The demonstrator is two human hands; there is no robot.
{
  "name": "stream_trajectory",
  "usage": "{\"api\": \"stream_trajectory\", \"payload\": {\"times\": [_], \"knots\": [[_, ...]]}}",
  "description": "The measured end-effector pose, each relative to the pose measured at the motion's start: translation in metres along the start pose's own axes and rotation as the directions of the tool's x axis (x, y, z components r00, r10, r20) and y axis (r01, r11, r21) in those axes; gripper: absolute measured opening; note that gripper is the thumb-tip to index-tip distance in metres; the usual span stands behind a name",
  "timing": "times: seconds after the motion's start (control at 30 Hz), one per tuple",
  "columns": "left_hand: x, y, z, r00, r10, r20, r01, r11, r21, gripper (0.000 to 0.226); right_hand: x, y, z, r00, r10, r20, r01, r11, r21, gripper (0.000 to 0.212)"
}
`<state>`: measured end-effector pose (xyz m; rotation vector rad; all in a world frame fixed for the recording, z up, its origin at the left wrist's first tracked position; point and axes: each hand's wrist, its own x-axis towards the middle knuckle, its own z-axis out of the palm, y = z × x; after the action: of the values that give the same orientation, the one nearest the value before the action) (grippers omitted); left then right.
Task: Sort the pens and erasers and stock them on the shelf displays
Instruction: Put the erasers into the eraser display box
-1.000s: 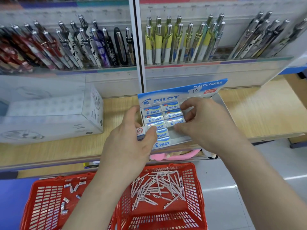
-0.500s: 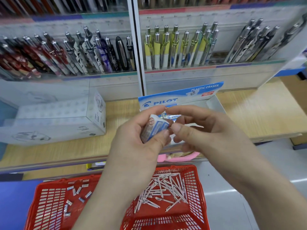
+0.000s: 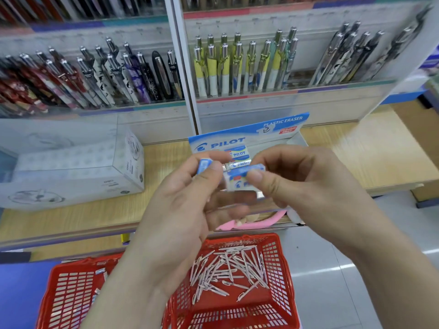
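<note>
Pinching first eraser [image 3: 203,165] in left hand [image 3: 180,210], second eraser [image 3: 240,180] in right hand [image 3: 306,186], at 6 o'clock of Pilot display box [image 3: 251,130]. Seemingly partway: boxed erasers [image 3: 237,154] behind; loose pens [image 3: 225,269] in red basket [image 3: 283,281], 6 o'clock, not yet shelved.

A stationery shop: tiered racks of pens [image 3: 123,74] fill the upper frame, a branded eraser display box [image 3: 247,131] stands centre, red baskets [image 3: 282,264] below.

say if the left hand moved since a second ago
Yes: the left hand rose from the front of the eraser box and now pinches an eraser by its header.
</note>
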<state>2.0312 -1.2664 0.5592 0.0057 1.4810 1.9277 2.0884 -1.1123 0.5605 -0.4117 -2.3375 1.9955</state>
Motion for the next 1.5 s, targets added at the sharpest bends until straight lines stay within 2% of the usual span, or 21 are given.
{"api": "stream_trajectory", "payload": {"times": [0.07, 0.13, 0.23, 0.33, 0.43, 0.5, 0.6, 0.67, 0.87, 1.03, 1.13, 1.5], "knots": [[0.002, 0.000, -0.005, 0.997, 0.047, -0.063, -0.043, 0.997, 0.067, 0.009, 0.000, 0.000, -0.002, 0.997, 0.065, -0.039, -0.061, 0.992, 0.108, 0.014], [0.002, -0.001, -0.006, 0.992, 0.107, -0.071, -0.093, 0.980, 0.176, 0.012, -0.001, 0.002, -0.003, 0.992, 0.111, -0.052, -0.101, 0.982, 0.162, 0.011], [0.002, -0.003, -0.003, 0.978, 0.203, -0.040, -0.180, 0.929, 0.322, 0.023, -0.001, 0.003, -0.003, 0.991, 0.122, -0.046, -0.113, 0.979, 0.170, 0.012], [0.005, -0.004, -0.004, 0.960, 0.273, -0.061, -0.222, 0.876, 0.428, 0.023, -0.001, 0.003, -0.005, 0.995, 0.100, -0.026, -0.094, 0.979, 0.180, 0.020], [0.010, -0.007, -0.004, 0.953, 0.289, -0.087, -0.212, 0.846, 0.489, 0.013, 0.003, 0.004, -0.006, 0.998, 0.038, -0.043, -0.036, 0.999, 0.039, 0.015], [0.014, -0.009, -0.007, 0.937, 0.333, -0.106, -0.215, 0.788, 0.577, 0.010, 0.007, 0.006, -0.008, 0.994, 0.033, -0.107, -0.038, 0.998, -0.045, 0.009], [0.021, -0.012, -0.024, 0.897, 0.402, -0.183, -0.173, 0.702, 0.691, 0.009, 0.015, 0.012, -0.013, 0.971, 0.060, -0.229, -0.106, 0.976, -0.191, 0.012], [0.025, -0.017, -0.034, 0.896, 0.395, -0.203, -0.126, 0.663, 0.738, 0.007, 0.021, 0.016, -0.013, 0.969, 0.100, -0.226, -0.173, 0.927, -0.332, 0.014], [0.029, -0.032, -0.040, 0.901, 0.377, -0.213, -0.084, 0.633, 0.769, 0.007, 0.032, 0.021, 0.004, 0.971, 0.166, -0.170, -0.234, 0.785, -0.573, 0.004], [0.031, -0.032, -0.042, 0.900, 0.375, -0.222, -0.074, 0.635, 0.769, 0.007, 0.035, 0.018, 0.005, 0.975, 0.163, -0.153, -0.224, 0.718, -0.660, 0.026], [0.030, -0.032, -0.041, 0.900, 0.373, -0.226, -0.072, 0.638, 0.767, 0.007, 0.034, 0.019, 0.009, 0.978, 0.149, -0.146, -0.209, 0.664, -0.718, 0.027], [0.032, -0.034, -0.040, 0.910, 0.356, -0.212, -0.060, 0.620, 0.782, 0.009, 0.036, 0.023, 0.009, 0.972, 0.136, -0.192, -0.230, 0.720, -0.655, 0.019]]}}
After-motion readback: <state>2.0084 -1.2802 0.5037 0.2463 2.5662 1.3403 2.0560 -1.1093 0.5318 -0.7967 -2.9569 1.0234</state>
